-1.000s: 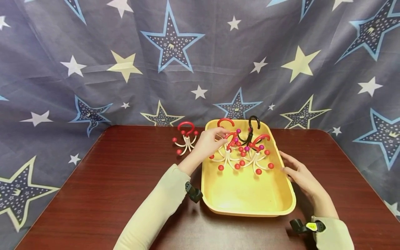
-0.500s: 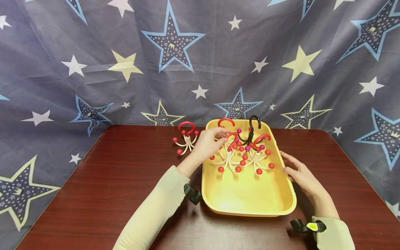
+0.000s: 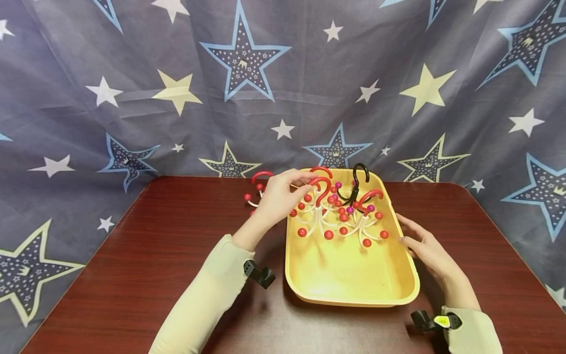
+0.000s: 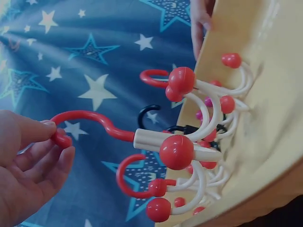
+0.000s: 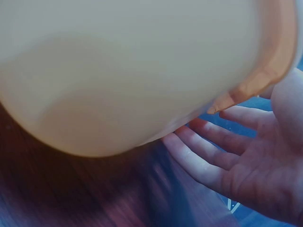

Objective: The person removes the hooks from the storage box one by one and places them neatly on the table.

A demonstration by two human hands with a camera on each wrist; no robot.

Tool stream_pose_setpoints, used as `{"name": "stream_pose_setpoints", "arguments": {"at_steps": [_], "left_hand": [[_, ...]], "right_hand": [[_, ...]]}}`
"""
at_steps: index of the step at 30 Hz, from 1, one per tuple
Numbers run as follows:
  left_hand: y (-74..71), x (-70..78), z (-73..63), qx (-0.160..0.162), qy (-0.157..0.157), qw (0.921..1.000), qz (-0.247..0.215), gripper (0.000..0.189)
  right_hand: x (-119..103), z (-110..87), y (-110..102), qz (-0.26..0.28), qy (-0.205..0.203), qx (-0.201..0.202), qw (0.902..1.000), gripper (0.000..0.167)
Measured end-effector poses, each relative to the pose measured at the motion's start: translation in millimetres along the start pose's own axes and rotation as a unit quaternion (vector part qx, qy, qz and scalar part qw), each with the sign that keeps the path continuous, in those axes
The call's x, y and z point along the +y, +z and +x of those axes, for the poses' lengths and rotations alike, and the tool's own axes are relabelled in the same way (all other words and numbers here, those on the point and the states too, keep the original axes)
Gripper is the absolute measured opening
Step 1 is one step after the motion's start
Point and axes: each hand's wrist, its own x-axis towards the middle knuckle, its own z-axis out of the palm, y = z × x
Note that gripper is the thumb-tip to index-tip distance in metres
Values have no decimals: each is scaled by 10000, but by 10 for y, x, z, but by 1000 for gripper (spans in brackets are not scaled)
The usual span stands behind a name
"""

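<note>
My left hand (image 3: 297, 188) pinches the red hook of a white-armed hanger with red balls (image 3: 315, 212) and holds it raised over the rear left of the yellow tray (image 3: 353, 290). In the left wrist view the thumb and fingers (image 4: 56, 137) close on the hook's tip, and the hanger (image 4: 176, 150) dangles beside the tray wall (image 4: 274, 118). Two more hangers lie in the tray, one with a red hook (image 3: 369, 212) and one with a black hook (image 3: 359, 178). My right hand (image 3: 413, 237) lies flat against the tray's right side, fingers straight (image 5: 208, 158).
Another red-hooked hanger (image 3: 258, 180) stands on the dark wooden table (image 3: 132, 255) just behind my left hand. A blue star-patterned cloth (image 3: 177, 88) hangs behind the table. Small clips sit on both sleeves near the wrists.
My left hand has lifted the hanger up and a little to the left, out of the cluster in the tray. The right hand has stayed still.
</note>
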Motion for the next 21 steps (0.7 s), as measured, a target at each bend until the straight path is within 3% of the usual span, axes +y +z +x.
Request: {"name": "stream_pose_setpoints", "arguments": {"at_steps": [11,21], "left_hand": [[-341,-40,-60,445,176,9985,-261,22],[-619,-182,-149,728,-24,9972,-151,23]], "right_hand": [[-15,-3,6,83,34,-16,10000,60],[-28,-12,9,19,37,-5,10000,61]]}}
